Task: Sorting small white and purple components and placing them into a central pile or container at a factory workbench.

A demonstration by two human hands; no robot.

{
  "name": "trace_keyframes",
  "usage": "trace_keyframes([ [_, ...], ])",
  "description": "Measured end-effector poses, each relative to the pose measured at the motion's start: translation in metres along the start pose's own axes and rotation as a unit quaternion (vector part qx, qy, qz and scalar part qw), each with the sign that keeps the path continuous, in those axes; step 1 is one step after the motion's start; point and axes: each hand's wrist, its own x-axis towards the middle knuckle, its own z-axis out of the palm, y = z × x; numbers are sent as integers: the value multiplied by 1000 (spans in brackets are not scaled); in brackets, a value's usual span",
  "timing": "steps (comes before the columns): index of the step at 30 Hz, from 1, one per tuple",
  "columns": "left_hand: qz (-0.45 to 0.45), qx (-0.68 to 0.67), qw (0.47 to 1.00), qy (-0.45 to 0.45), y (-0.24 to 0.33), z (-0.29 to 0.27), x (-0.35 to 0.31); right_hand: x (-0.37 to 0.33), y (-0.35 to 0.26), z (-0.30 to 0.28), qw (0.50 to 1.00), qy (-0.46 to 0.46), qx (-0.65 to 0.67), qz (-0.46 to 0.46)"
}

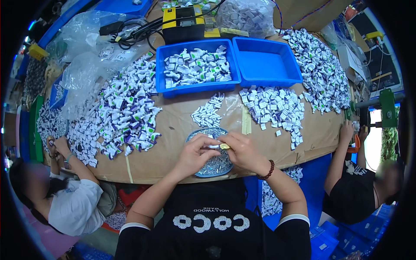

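My left hand (194, 152) pinches a small white plastic piece (213, 147) between thumb and fingers. Close beside it, my right hand (243, 151) has its fingertips pressed together at the other end of that piece. Something yellow (224, 146) shows at the right fingertips; whether it is a finger wrap or a separate part I cannot tell. Below both hands stands a round blue bowl (200, 174) full of small shiny pin-like pieces (213, 166). Just beyond the bowl lies a little pile of slim white parts (208, 113).
Behind are a blue bin (160, 89) of white parts and a bare blue bin (266, 60). Heaps of white, purple and green pieces (130, 115) flank the brown-covered table (173, 132). A yellow-black toolbox (184, 21) stands behind. Co-workers sit left (78, 203) and right (351, 190).
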Motion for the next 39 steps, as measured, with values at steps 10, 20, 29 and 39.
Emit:
trace_keyframes([
  [10, -34, -42, 999, -11, -9, -9, -9, -4, -1, -3, 996, -10, -11, -83],
  [20, -145, -189, 971, -20, -28, -11, -3, -10, 5, 0, 995, -18, -31, -88],
  [29, -236, -332, 913, 27, -19, -6, 8, -20, 12, 9, 992, 23, -108, -64],
  [39, -239, -264, 934, 32, -15, 9, 10, -70, 119, -41, 920, 140, -225, 290],
])
